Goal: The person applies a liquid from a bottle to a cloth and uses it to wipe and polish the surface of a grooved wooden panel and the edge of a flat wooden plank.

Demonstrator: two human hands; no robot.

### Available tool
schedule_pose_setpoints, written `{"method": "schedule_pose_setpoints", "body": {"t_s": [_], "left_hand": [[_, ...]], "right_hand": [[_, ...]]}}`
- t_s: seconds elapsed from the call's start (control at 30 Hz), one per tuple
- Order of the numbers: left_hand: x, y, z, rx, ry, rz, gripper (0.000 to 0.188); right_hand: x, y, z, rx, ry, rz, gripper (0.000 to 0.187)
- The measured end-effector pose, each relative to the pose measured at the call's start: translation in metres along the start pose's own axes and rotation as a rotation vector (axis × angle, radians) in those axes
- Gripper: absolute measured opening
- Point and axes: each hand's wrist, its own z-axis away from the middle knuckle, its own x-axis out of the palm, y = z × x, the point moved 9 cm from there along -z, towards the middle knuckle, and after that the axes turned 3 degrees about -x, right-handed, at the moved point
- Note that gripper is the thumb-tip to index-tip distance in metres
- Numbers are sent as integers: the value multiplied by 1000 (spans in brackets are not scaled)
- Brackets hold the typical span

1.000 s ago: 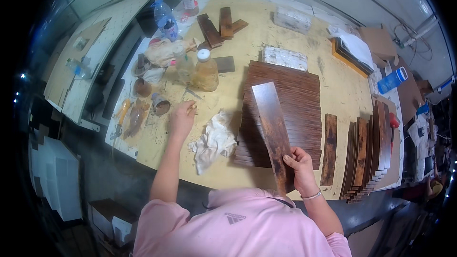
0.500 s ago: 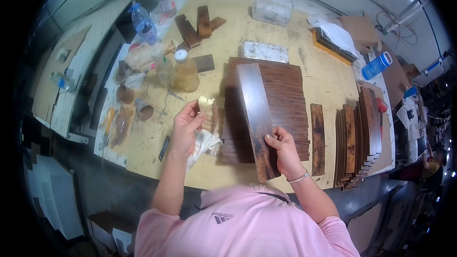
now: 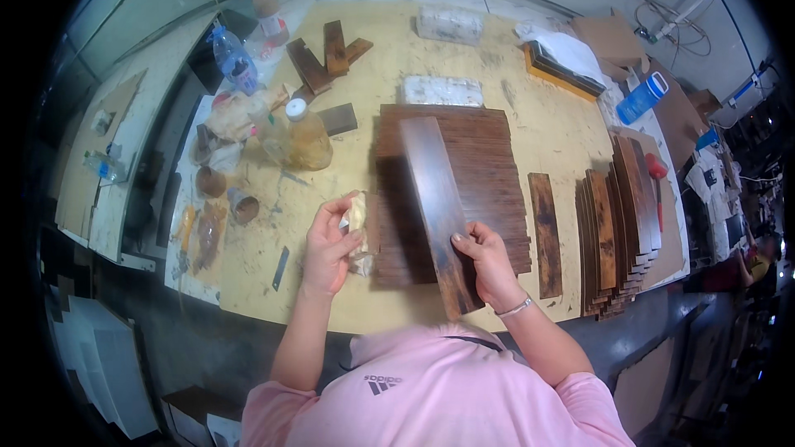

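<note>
My right hand (image 3: 489,261) grips a long brown wooden board (image 3: 436,199) near its lower end, thumb on the face. The board tilts above a wide panel of dark brown strips (image 3: 489,165), its upper part shiny and its lower end blotched. At the panel's left side, my left hand (image 3: 330,248) is closed on a bunched, cream-coloured cloth (image 3: 357,213); the fingers hide part of it. A blotchy loose board (image 3: 545,232) lies right of the panel. Farther right stand several stacked boards (image 3: 603,232).
A white-capped jar of amber liquid (image 3: 308,145), two plastic bottles (image 3: 235,58), cups (image 3: 243,205) and rags are at left. A flat blade-like tool (image 3: 281,268) lies nearby. Wrapped white blocks (image 3: 442,91) sit behind the panel; a blue bottle (image 3: 643,98) stands far right.
The cloth that hung from my left hand down to the table is now bunched up in it. The left hand is slightly lower; the right hand still holds the board, with little movement.
</note>
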Motion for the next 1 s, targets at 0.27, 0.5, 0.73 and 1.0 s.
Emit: {"method": "schedule_pose_setpoints", "body": {"t_s": [0.27, 0.5, 0.73, 1.0], "left_hand": [[62, 25, -8, 270, -43, -689, 57], [110, -24, 78, 592, -538, -1235, 52], [130, 2, 69, 638, -424, -1188, 52], [47, 85, -34, 709, 208, -1304, 50]], "right_hand": [[19, 5, -10, 23, -50, 33, 13], [11, -25, -25, -89, 25, -21, 8], [3, -20, -32, -113, 33, 32, 9], [15, 8, 1, -54, -147, 232, 9]]}}
